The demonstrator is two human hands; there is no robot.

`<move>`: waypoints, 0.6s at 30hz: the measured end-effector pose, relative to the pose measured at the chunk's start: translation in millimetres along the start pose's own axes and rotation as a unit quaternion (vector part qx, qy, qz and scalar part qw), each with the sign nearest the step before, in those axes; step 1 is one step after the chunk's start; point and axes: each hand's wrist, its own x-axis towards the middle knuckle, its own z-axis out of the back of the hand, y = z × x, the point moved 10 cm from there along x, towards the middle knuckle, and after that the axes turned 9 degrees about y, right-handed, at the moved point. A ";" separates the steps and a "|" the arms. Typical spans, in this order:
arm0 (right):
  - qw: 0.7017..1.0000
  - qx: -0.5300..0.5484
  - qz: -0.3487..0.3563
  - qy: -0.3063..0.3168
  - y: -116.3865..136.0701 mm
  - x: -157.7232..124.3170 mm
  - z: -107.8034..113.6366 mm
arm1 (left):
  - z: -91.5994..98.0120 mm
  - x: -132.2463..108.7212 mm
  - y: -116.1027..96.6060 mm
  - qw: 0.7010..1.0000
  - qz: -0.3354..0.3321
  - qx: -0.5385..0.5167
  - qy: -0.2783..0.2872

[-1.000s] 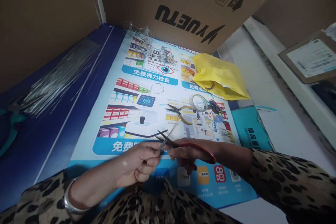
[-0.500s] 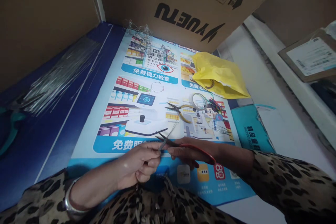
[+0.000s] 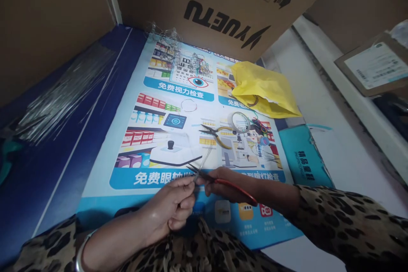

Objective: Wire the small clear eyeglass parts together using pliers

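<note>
My left hand [image 3: 174,204] pinches the near end of a thin metal wire [image 3: 204,160] that slants up and away over the printed poster [image 3: 153,93]. My right hand [image 3: 228,185] grips red-handled pliers [image 3: 234,185], whose dark jaws [image 3: 195,170] meet the wire just beyond my left fingertips. Both hands hover low over the poster's near edge, fingers closed. Leopard-print sleeves cover both forearms.
Yellow-handled pliers [image 3: 216,132], a roll of clear tape [image 3: 240,121], a wire ring [image 3: 189,105] and small coloured parts [image 3: 263,129] lie on the poster. A yellow bag [image 3: 263,89] sits behind them. Cardboard boxes [image 3: 223,4] wall the back. A bundle of thin wires [image 3: 60,93] lies left.
Both hands with the wire and red pliers have stayed together and hardly moved; the view has shifted slightly.
</note>
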 end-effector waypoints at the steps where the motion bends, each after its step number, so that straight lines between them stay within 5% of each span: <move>1: 1.000 0.002 0.001 -0.003 -1.6 1.0 0.0 | 0.0 0.6 0.4 1.000 0.001 -0.001 -0.001; 7: 0.999 0.007 0.032 0.004 -4.2 3.4 -0.4 | -1.0 1.8 0.3 1.000 -0.002 0.006 0.001; 18: 0.992 0.108 -0.025 0.055 -7.1 -7.3 -9.7 | 0.4 -0.5 -1.6 1.000 0.008 0.019 -0.010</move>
